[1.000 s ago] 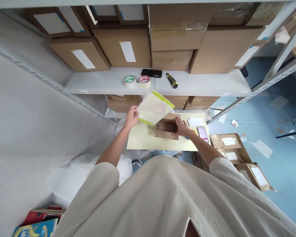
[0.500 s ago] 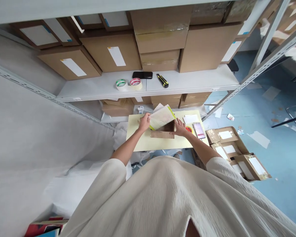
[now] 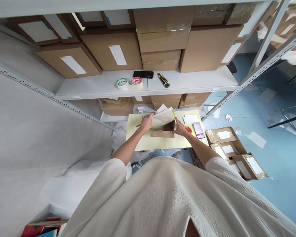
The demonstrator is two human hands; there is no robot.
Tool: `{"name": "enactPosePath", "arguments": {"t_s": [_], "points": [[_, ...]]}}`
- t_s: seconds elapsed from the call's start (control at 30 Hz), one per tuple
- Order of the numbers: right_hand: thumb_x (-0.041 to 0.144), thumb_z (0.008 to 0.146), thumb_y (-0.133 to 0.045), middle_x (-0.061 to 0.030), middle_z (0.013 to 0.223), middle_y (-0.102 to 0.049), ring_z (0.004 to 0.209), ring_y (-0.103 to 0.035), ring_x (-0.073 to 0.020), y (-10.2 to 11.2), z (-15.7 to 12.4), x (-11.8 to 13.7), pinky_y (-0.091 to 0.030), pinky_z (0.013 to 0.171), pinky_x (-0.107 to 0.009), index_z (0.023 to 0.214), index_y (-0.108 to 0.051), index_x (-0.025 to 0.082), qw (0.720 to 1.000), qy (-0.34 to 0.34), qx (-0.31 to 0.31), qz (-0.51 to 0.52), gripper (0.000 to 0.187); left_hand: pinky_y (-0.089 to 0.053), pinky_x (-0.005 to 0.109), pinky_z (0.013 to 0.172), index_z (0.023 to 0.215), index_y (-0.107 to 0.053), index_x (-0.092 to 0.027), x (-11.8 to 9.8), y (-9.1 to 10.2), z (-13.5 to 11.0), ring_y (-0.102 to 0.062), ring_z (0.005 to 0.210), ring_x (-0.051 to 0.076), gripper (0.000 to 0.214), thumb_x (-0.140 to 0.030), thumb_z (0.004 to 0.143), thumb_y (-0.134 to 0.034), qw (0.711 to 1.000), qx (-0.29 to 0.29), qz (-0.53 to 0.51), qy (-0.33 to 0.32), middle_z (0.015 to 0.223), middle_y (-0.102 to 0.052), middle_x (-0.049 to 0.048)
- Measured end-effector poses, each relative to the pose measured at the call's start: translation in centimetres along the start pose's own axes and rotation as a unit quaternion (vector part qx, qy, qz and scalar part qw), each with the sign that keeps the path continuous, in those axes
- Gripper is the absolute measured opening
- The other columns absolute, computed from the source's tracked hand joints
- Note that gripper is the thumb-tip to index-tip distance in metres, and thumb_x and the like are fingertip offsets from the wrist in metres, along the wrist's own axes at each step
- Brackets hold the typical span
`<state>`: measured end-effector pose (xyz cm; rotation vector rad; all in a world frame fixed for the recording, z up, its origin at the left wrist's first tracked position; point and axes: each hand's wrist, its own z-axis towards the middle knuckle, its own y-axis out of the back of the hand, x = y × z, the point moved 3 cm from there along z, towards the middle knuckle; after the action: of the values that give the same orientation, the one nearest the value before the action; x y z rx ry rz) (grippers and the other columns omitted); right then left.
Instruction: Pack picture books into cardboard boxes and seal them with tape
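Observation:
A small cardboard box (image 3: 162,133) stands on the pale yellow tabletop (image 3: 148,144), its top open and its inside dark. Over its opening lies a tilted flat packet (image 3: 163,118), whitish with lime-green edges, seemingly in a clear or bubbly wrap. My left hand (image 3: 146,122) is closed on the packet's left end. Closed at the box's right wall is my right hand (image 3: 179,127), thumb by the front flap and fingertips near the packet's right corner. Behind the packet a white sheet or flap (image 3: 161,108) sticks up. How far the packet reaches into the box is hidden.
Right of the box are a yellow-and-red tape roll (image 3: 188,129), a phone (image 3: 198,130) and white paper (image 3: 190,118). The shelf (image 3: 101,87) holds two tape rolls (image 3: 129,83), a black phone (image 3: 143,74), a utility knife (image 3: 163,80) and cartons (image 3: 113,52). Opened cartons (image 3: 233,148) lie on the floor.
The packet has tipped and sunk slightly toward the box, its visible face now narrower. My left hand has shifted a little right with it; my right hand stays at the box.

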<state>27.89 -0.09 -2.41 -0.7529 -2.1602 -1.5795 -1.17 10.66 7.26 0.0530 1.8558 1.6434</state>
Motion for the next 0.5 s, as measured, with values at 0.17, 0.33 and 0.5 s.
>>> {"name": "enactPosePath", "arguments": {"t_s": [0.17,0.33,0.5], "points": [[0.054,0.080,-0.092,-0.0232,0.180,-0.037,0.162,-0.045,-0.0467,-0.4,0.3,0.3,-0.044,0.126,-0.061,0.185,-0.005,0.029,1.000,-0.004,-0.015,0.018,0.138,-0.051,0.046,0.107,0.137,-0.067,-0.018,0.1,0.1,-0.2,-0.075,0.112,0.035,0.039,-0.014,0.099,-0.058,1.000,0.001,0.015,-0.006,0.109,-0.080,0.0158],[0.050,0.084,-0.088,-0.0228,0.177,-0.041,0.154,-0.054,-0.0431,-1.1,0.7,-0.1,-0.050,0.120,-0.059,0.182,-0.013,0.030,1.000,-0.015,0.002,0.019,0.125,-0.051,0.045,0.109,0.149,-0.065,-0.019,-0.4,-0.4,-0.5,-0.075,0.118,0.035,0.052,-0.012,0.097,-0.060,0.999,0.014,0.035,-0.034,0.121,-0.081,0.0166],[0.051,0.083,-0.089,-0.0231,0.174,-0.044,0.156,-0.053,-0.0431,-0.8,1.3,-0.3,-0.048,0.123,-0.058,0.181,-0.017,0.027,1.000,-0.019,0.012,0.005,0.124,-0.048,0.047,0.112,0.137,-0.072,-0.020,-0.7,-0.6,-0.8,-0.071,0.129,0.037,0.042,-0.008,0.099,-0.058,0.998,0.025,0.031,-0.045,0.133,-0.078,0.0189]]}}
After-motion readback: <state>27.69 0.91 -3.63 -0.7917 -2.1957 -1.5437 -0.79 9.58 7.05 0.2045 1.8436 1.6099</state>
